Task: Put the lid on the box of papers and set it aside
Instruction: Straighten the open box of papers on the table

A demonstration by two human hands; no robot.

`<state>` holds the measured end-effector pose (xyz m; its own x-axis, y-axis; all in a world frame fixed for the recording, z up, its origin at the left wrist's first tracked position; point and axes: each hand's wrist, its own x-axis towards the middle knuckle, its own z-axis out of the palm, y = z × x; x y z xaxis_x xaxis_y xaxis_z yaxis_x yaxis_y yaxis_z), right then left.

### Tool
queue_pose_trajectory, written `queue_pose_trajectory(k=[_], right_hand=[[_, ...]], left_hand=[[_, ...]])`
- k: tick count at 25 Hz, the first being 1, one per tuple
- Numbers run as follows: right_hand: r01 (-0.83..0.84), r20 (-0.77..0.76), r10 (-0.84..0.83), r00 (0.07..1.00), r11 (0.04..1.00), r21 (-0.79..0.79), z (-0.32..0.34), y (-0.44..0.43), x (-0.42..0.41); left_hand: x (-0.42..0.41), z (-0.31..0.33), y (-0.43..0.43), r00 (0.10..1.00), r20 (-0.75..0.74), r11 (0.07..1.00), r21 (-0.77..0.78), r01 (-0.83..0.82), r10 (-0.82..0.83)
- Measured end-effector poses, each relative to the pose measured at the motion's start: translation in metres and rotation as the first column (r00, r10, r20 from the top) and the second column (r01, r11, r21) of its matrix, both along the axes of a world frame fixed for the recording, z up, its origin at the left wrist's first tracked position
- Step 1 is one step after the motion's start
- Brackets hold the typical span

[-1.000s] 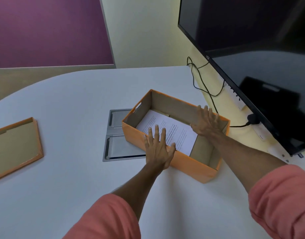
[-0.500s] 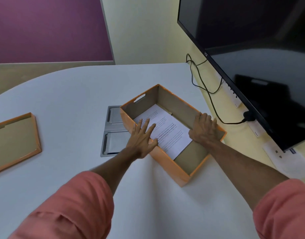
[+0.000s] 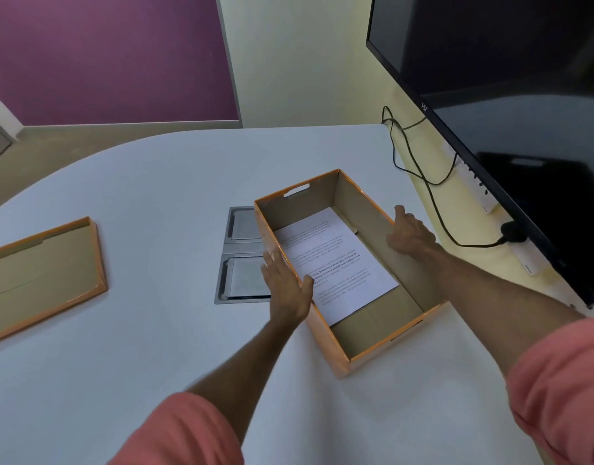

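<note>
An open orange cardboard box (image 3: 376, 355) sits on the white table, turned so one corner points toward me. Printed white papers (image 3: 336, 263) lie flat on its floor. My left hand (image 3: 285, 283) presses flat against the outside of the box's left long wall, thumb over the rim. My right hand (image 3: 408, 234) holds the right long wall from outside, fingers curled over its top edge. The box's lid (image 3: 44, 276) lies upside down at the table's far left, well away from both hands, brown inside with an orange rim.
A grey metal cable hatch (image 3: 238, 260) is set into the table just left of the box. A large black monitor (image 3: 510, 105) hangs on the right wall, with black cables (image 3: 419, 176) and a plugged power strip (image 3: 523, 253) below it.
Both hands have turned the box clockwise on the table. My left hand slid from over the papers to the outside of the left wall; my right hand stayed on the right wall.
</note>
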<state>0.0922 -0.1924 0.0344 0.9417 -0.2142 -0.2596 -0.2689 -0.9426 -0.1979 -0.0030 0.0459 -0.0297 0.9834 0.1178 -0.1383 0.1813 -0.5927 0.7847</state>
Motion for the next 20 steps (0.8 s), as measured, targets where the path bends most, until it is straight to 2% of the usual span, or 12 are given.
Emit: queue_pose_trajectory(k=[2, 5, 9, 13, 20], right_hand=[[-0.022, -0.063, 0.025, 0.998, 0.999, 0.048, -0.004, -0.007, 0.006], [-0.059, -0.115, 0.077, 0.99, 0.987, 0.15, -0.008, -0.013, 0.01], [-0.019, -0.114, 0.056, 0.992, 0.952, 0.305, -0.008, -0.013, 0.005], [0.104, -0.148, -0.029, 0.989, 0.842, 0.529, -0.004, 0.006, -0.025], [0.196, -0.141, -0.138, 0.98, 0.767, 0.612, 0.008, 0.062, -0.097]], left_hand=[[0.002, -0.001, -0.006, 0.993, -0.099, 0.99, -0.123, -0.071, 0.058], [-0.001, 0.005, -0.005, 0.996, -0.085, 0.964, -0.264, -0.036, 0.014], [0.001, 0.014, 0.016, 0.993, -0.118, 0.961, -0.277, -0.012, -0.021], [0.001, 0.029, 0.051, 0.983, -0.184, 0.951, -0.308, -0.037, -0.021], [-0.023, 0.064, 0.116, 0.945, -0.315, 0.921, -0.388, -0.047, -0.085]])
